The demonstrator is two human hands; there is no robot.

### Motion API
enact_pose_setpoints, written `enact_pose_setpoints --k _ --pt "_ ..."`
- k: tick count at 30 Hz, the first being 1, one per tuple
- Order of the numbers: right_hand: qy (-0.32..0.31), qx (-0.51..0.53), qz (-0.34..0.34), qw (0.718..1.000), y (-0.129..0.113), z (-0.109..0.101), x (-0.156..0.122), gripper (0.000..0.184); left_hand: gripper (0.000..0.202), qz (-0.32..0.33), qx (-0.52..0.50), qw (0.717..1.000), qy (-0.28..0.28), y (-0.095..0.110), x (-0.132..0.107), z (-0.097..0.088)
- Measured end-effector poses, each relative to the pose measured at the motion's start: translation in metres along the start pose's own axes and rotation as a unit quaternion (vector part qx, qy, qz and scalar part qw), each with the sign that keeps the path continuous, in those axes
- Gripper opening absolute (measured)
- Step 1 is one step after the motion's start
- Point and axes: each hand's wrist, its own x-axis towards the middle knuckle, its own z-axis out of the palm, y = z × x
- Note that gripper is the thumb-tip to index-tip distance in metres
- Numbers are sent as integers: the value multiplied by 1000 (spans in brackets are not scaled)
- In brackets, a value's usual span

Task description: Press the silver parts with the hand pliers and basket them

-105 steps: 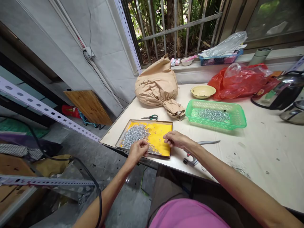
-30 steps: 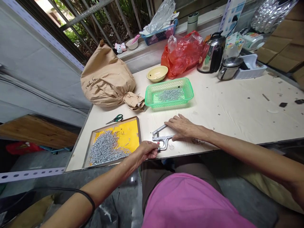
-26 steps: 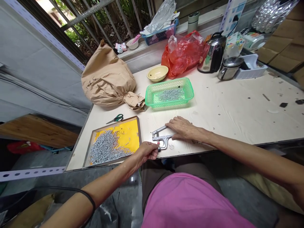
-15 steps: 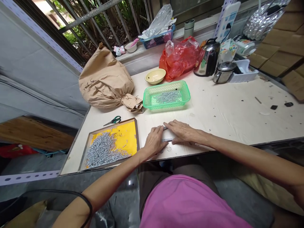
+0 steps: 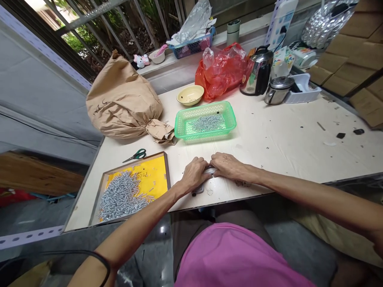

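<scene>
Near the table's front edge, my left hand (image 5: 194,173) and my right hand (image 5: 226,166) close from both sides on a light grey, bar-like piece (image 5: 210,170). Fingers and thumbs cover most of it, so its kind is unclear. Under the left wrist lies a small dark flat object (image 5: 198,189), partly hidden. To the left, a shallow tray (image 5: 167,169) with a yellow bottom holds a heap of small silvery metal parts (image 5: 121,195). Beyond my hands stands a green plastic basket (image 5: 206,137) with similar small metal parts in it.
Green-handled scissors (image 5: 139,154) lie behind the tray. A tied brown paper sack (image 5: 125,103) stands back left. Along the back are a yellow bowl (image 5: 190,95), a red plastic bag (image 5: 221,73), a kettle (image 5: 257,71) and a steel pot (image 5: 279,91). Dark scraps (image 5: 340,135) lie at right.
My hands have drawn closer together, and the fingers have curled round the grey piece, which now looks lifted or tilted. The view has shifted slightly.
</scene>
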Motion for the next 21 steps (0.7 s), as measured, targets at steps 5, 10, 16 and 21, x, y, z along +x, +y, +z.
enact_pose_setpoints --k 5,10,16,21 --pt "18 19 -13 1000 9 10 6 22 30 -2 -14 1000 24 -3 5 6" --pt "46 19 -15 999 14 19 5 26 31 -8 -12 1000 18 1 4 3" --pt "62 51 -78 994 34 15 2 32 30 -17 -41 995 90 10 -20 18" --pt "112 31 -21 993 47 16 18 24 16 33 -64 987 145 34 -40 46"
